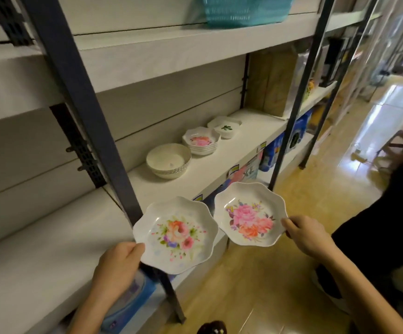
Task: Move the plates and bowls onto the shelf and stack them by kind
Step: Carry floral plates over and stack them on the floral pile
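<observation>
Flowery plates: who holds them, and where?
Left hand pinches the orange floral white scalloped plate at its left rim; right hand, the pink floral white scalloped plate at its right rim.

Finishes noted: orange-flowered plate [176, 233], white, smooth and glossy, with light glinting on its scalloped rim, glazed ceramic or hard plastic, cannot tell which; pink-flowered plate [249, 213], same smooth glossy white; stack of plain bowls [169, 161], white, smooth, soft sheen; stack of flowered bowls [201, 141], glossy white; shelf board [231, 153], white, smooth, matt; shelf uprights [82, 97], dark painted metal, matt; basket [243, 10], teal plastic, perforated, slightly translucent; box [272, 85], brown cardboard, matt; floor [292, 273], pale wood-look, highly glossy, mirroring light; garment [376, 225], black cloth, matt.
</observation>
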Tool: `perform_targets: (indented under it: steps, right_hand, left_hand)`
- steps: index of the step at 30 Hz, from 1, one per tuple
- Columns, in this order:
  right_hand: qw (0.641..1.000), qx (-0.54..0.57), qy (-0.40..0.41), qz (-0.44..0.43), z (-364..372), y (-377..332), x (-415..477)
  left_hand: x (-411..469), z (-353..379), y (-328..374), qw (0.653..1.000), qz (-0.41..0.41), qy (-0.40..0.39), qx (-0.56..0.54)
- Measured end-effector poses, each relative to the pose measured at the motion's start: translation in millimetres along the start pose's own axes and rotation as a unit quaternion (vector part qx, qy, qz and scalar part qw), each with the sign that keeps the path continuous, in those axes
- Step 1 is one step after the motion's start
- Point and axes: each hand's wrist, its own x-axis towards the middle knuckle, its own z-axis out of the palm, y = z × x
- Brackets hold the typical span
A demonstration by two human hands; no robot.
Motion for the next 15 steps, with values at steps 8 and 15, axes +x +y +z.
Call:
perform_targets:
  steps: [8, 15]
  right_hand:
    - [1.0, 0.007, 0.009, -0.003, -28, 13, 91]
    - [0.998, 0.01, 0.004, -0.061, -56, -13, 189]
  left_hand:
    - [71, 36, 61, 0.999, 0.017, 0.036, 0.001]
    - [138, 52, 97, 0.997, 0.001, 0.081, -0.008]
